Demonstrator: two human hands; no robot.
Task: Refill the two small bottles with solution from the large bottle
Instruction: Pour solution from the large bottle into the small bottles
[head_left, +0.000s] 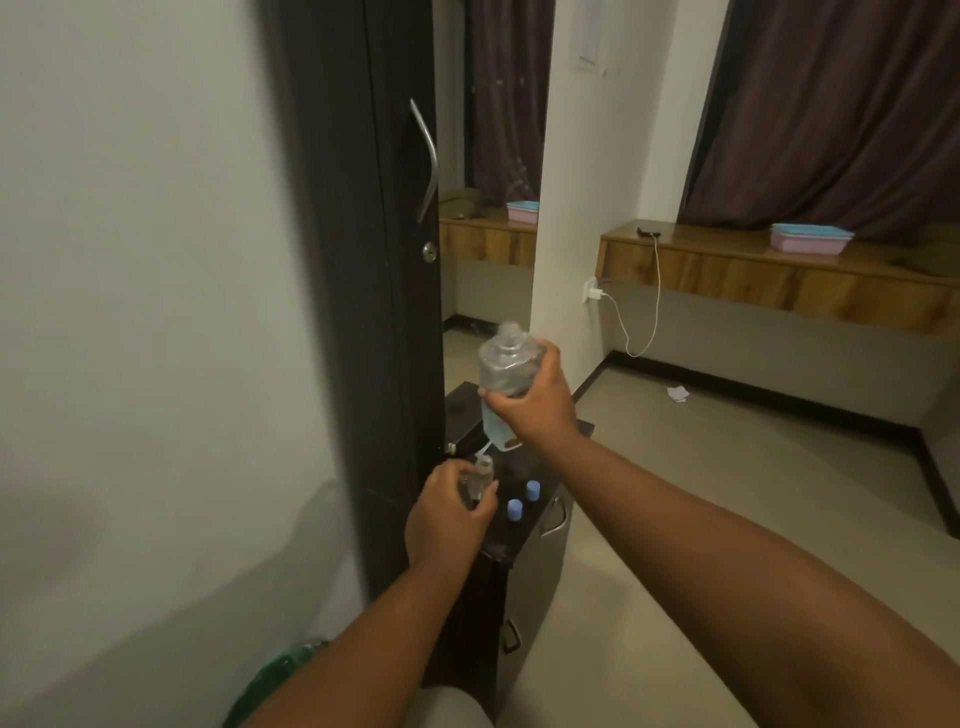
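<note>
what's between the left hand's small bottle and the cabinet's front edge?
Head view: two blue caps stand on the dark cabinet top, just right of the small bottle that the left hand holds.

Before you, a low dark cabinet (511, 545) with a glossy black top carries two small blue caps (523, 500), standing side by side near its right edge, just beside your hands.

Clear glossy plastic on the large see-through bottle (506, 384), pale blue liquid inside. The small clear bottle (475, 480) looks equally shiny. Two matt light-blue plastic caps (523, 500) sit on the glossy black cabinet top (511, 540); the curved metal door handle (427, 156) gleams, smooth.
</note>
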